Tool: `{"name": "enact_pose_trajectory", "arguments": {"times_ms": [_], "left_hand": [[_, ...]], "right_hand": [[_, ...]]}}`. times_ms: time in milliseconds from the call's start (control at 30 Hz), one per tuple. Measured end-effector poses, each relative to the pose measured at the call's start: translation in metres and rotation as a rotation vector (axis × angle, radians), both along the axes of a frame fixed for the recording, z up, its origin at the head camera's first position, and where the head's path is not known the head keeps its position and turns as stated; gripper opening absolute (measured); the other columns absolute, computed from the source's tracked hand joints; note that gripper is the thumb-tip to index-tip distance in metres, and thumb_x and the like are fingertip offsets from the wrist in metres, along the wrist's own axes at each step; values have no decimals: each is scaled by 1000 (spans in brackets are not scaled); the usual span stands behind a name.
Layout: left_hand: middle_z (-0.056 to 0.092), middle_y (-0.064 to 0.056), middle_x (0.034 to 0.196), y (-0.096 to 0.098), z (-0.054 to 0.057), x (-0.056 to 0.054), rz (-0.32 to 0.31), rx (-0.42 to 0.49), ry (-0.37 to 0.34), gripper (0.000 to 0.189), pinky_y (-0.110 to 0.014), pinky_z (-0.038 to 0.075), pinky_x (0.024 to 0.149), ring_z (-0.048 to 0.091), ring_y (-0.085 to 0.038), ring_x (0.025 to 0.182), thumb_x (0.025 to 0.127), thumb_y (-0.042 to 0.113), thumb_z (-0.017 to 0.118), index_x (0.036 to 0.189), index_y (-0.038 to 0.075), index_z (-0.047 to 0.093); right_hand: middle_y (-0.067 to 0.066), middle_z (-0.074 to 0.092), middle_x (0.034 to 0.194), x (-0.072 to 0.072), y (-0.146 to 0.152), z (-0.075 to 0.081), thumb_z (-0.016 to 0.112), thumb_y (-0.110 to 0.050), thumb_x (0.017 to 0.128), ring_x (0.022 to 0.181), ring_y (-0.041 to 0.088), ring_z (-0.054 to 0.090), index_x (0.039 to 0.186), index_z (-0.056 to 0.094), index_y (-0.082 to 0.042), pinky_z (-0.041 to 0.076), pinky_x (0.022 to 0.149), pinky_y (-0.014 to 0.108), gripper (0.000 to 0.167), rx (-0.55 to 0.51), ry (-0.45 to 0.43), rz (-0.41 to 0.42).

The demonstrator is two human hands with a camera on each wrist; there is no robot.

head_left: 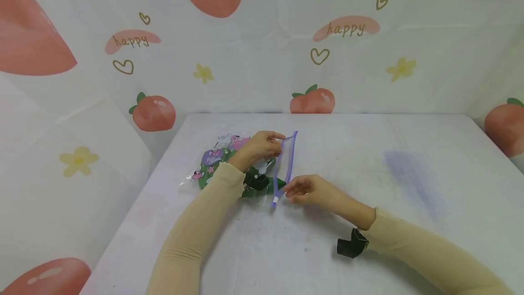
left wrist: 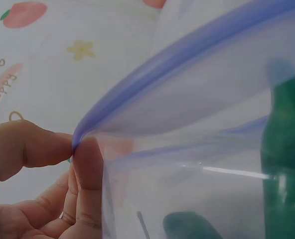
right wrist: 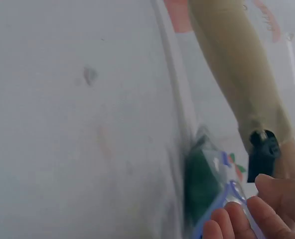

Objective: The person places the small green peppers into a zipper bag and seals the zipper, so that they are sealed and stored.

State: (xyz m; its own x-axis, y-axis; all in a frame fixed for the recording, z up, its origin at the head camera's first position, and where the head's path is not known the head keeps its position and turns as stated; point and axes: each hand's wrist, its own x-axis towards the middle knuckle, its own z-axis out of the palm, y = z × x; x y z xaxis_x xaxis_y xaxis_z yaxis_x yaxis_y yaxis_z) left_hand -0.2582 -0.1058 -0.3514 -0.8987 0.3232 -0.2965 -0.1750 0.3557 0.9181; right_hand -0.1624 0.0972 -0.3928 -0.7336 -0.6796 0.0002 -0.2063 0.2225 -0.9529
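Observation:
A clear zip bag (head_left: pixel 255 200) with a purple zip edge and printed cartoon figures lies on the table, its mouth spread toward the right. Inside show several green things, one a tapered, bottle-like green item (left wrist: pixel 287 164) close to the mouth. With thumb and fingers, my left hand (head_left: pixel 261 145) pinches the far end of the purple edge (left wrist: pixel 152 74). By the near end, beside the white slider (head_left: pixel 276 200), is my right hand (head_left: pixel 313 192), its fingers loosely bent and fingertips right at the edge. The right wrist view has no object between those fingers (right wrist: pixel 232 219).
A white table (head_left: pixel 327 254) carries the bag, with a bluish smudge (head_left: pixel 413 181) on its right side. Behind it hangs a cloth (head_left: pixel 262 49) printed with peaches and flowers. Each wrist wears a black camera mount (head_left: pixel 351 244).

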Motion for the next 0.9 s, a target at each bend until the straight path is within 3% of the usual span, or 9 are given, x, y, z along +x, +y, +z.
{"name": "enact_pose_trajectory", "arguments": {"times_ms": [333, 533, 767, 900], "left_hand": [[56, -4, 91, 1, 1, -1, 1, 16, -14, 50, -20, 45, 61, 59, -11, 72, 86, -3, 62, 134, 2, 54], [56, -4, 91, 0, 1, 0, -10, 25, -8, 50, -21, 48, 64, 59, -12, 73, 86, -3, 61, 135, 2, 53], [56, -4, 93, 1, 0, 0, 3, 20, -14, 49, -21, 49, 66, 59, -12, 74, 85, -3, 62, 134, 2, 54], [56, -4, 94, 0, 0, 1, 9, 19, -15, 48, -21, 50, 68, 59, -12, 76, 86, -3, 62, 133, 3, 55]], "right_hand": [[25, 69, 102, 6, -9, -15, 67, -1, 86, 85, 7, 65, 108, 63, 13, 51, 71, 18, 26, 17, -78, 50], [12, 72, 89, 7, -16, -22, 69, -9, 88, 78, 4, 62, 110, 62, 11, 50, 71, 18, 31, 42, -173, 6], [9, 71, 91, 12, -27, -26, 63, -8, 92, 84, 11, 68, 108, 54, 14, 56, 82, 31, 29, -155, -492, -59], [6, 68, 89, 15, -33, -25, 60, -7, 94, 83, 13, 67, 101, 56, 8, 56, 81, 30, 17, -217, -585, -106]]}}
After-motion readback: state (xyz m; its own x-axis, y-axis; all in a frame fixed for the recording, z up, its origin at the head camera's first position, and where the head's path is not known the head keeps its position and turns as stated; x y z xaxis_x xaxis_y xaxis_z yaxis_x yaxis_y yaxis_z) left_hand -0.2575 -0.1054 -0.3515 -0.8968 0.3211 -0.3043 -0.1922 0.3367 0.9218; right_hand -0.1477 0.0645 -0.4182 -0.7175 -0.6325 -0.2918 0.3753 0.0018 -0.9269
